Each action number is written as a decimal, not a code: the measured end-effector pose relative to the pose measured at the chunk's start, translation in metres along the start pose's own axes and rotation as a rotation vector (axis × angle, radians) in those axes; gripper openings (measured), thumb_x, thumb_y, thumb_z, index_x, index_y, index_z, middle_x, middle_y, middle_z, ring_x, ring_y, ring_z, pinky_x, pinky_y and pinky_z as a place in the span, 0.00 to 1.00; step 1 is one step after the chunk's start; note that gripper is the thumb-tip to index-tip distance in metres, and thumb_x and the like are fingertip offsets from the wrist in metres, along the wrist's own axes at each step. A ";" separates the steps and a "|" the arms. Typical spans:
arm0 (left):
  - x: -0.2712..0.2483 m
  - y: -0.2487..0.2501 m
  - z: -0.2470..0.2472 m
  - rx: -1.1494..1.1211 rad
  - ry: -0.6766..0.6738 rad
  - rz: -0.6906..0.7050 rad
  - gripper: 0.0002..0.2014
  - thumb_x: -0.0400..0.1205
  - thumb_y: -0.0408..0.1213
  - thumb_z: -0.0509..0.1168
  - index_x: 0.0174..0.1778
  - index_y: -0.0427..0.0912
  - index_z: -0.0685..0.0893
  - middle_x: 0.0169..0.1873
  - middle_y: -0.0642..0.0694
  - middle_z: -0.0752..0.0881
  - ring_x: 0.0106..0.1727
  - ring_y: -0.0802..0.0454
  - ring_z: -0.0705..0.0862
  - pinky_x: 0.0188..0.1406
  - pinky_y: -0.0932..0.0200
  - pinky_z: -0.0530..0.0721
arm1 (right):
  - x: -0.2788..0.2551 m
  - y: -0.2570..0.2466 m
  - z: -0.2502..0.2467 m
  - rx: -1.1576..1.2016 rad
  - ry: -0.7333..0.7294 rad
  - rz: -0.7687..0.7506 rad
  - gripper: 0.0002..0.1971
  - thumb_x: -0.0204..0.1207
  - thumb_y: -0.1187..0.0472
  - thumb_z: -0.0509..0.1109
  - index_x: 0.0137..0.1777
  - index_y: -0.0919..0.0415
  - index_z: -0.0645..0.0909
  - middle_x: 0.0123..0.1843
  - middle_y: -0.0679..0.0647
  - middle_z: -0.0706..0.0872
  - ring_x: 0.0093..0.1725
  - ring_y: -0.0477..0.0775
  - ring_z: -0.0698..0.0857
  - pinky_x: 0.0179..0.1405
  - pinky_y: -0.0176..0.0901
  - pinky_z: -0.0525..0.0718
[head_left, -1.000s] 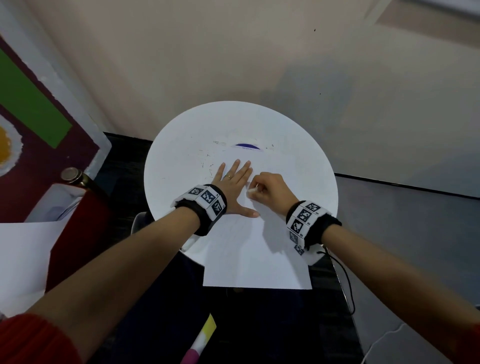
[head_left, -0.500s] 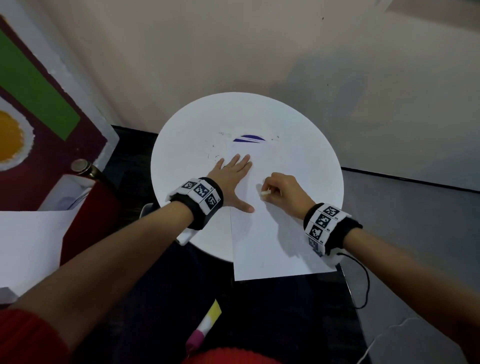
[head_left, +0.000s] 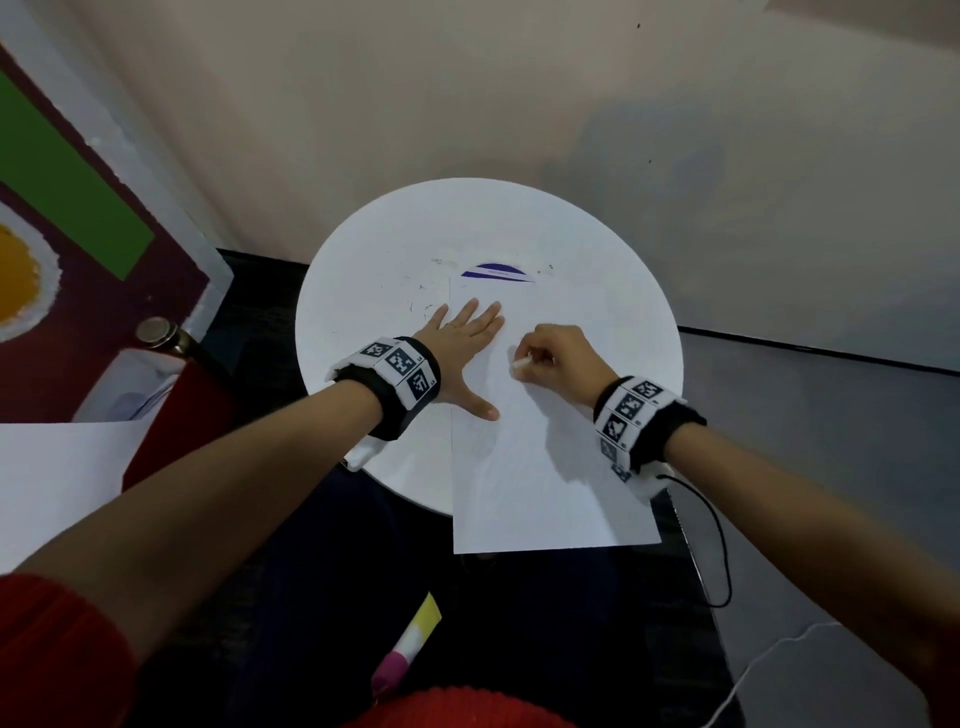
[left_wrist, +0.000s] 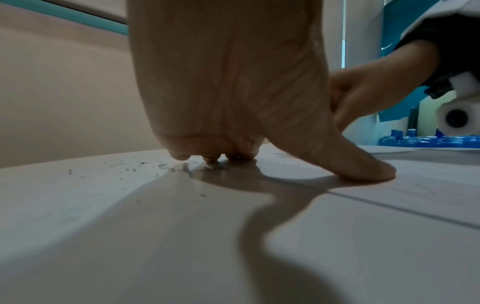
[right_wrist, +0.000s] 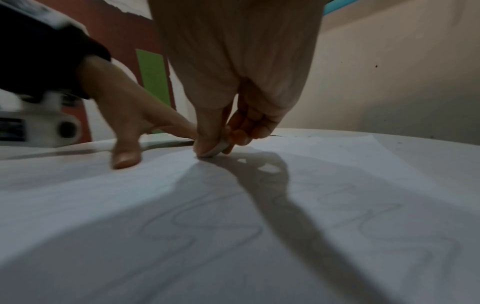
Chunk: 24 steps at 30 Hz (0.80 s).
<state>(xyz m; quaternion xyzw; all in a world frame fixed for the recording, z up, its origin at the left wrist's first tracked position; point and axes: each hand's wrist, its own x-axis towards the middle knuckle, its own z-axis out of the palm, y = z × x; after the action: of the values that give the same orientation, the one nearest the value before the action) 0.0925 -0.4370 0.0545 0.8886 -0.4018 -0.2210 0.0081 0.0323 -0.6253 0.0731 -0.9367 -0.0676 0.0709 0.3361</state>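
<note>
A small white eraser sits pinched between the thumb and curled fingers of the right hand, with its lower end pressed onto a sheet of paper. The contact point is in the far left part of the sheet, just right of the left hand. That hand lies flat with straight, spread fingers. Its palm lies across the sheet's left edge and its thumb tip presses down on the paper. It holds nothing.

Faint looping pencil lines run across the sheet nearer than the eraser. The paper lies on the right half of a round white desk, and its near end hangs out past the desk's near rim. A purple mark shows on the desk just beyond the sheet's far edge, with small dark specks to its left.

Below the near rim lies a yellow, white and pink marker. Far to the left are a stack of white paper and a poster with a green bar.
</note>
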 end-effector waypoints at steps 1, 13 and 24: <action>0.000 0.000 0.000 -0.007 0.001 -0.001 0.65 0.66 0.75 0.65 0.84 0.45 0.34 0.83 0.52 0.31 0.83 0.49 0.32 0.79 0.44 0.32 | 0.003 0.000 0.002 0.013 0.037 0.014 0.02 0.69 0.67 0.74 0.36 0.65 0.84 0.34 0.56 0.80 0.33 0.49 0.76 0.36 0.36 0.73; -0.012 0.005 0.002 0.117 0.066 -0.001 0.61 0.69 0.76 0.60 0.85 0.40 0.40 0.84 0.47 0.36 0.84 0.48 0.33 0.79 0.44 0.32 | 0.005 -0.013 0.007 0.046 0.037 -0.011 0.02 0.69 0.65 0.75 0.40 0.63 0.85 0.36 0.56 0.82 0.33 0.41 0.75 0.34 0.29 0.70; -0.026 -0.003 0.015 0.029 0.072 0.014 0.65 0.66 0.79 0.60 0.84 0.39 0.37 0.83 0.47 0.33 0.83 0.52 0.32 0.81 0.46 0.30 | -0.017 -0.019 0.028 -0.169 -0.083 -0.166 0.05 0.77 0.64 0.68 0.40 0.64 0.80 0.37 0.50 0.73 0.34 0.51 0.74 0.33 0.46 0.73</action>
<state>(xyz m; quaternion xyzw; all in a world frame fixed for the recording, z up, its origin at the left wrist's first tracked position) 0.0740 -0.4137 0.0500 0.8931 -0.4107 -0.1831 0.0113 0.0095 -0.5958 0.0651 -0.9492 -0.1646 0.0756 0.2574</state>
